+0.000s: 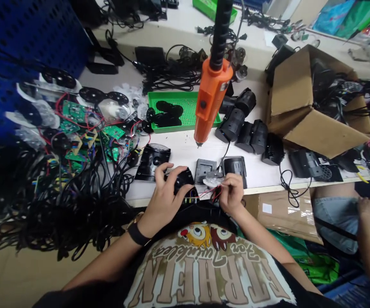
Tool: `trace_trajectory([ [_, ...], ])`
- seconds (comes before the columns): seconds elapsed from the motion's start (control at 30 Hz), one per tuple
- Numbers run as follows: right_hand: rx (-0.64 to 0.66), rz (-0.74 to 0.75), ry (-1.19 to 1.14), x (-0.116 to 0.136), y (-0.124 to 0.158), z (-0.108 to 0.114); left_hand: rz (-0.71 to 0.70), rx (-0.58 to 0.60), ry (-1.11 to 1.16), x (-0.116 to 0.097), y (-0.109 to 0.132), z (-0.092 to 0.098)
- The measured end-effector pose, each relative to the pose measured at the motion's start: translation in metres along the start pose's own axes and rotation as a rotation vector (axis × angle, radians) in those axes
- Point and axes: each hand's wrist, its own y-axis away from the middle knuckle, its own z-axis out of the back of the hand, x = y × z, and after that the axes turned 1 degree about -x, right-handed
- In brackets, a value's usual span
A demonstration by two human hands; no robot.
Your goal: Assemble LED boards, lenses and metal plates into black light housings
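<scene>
My left hand [165, 192] is closed around a black plastic housing [182, 179] at the table's near edge. My right hand [232, 193] pinches thin red and black wires [208, 193] that run from that housing, with a small clear plastic part [213, 179] just above its fingers. An orange electric screwdriver [211, 100] hangs on a black coiled cable above the work spot, tip pointing down. Two more black housings [205, 169] lie flat just beyond my hands.
A green tray [185, 122] with black discs sits behind. Green circuit boards [75, 113] and a mass of black cables [75, 201] fill the left. Black cylindrical parts [245, 124] and an open cardboard box [303, 102] stand right. Another person's hand [369, 209] is at far right.
</scene>
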Motion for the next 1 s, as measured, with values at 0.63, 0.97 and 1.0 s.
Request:
trace_trajectory([
  [0.63,0.076,0.445,0.092,0.018,-0.078,-0.002,-0.106,-0.091,0.045,0.018,-0.043,-0.017],
  [0.97,-0.115,-0.108,-0.381,0.038,-0.051,-0.034,-0.18,-0.181,0.124,0.023,-0.037,-0.021],
  [1.0,-0.108,-0.256,-0.467,0.042,-0.05,-0.037,-0.186,-0.192,0.129,0.021,-0.036,-0.021],
])
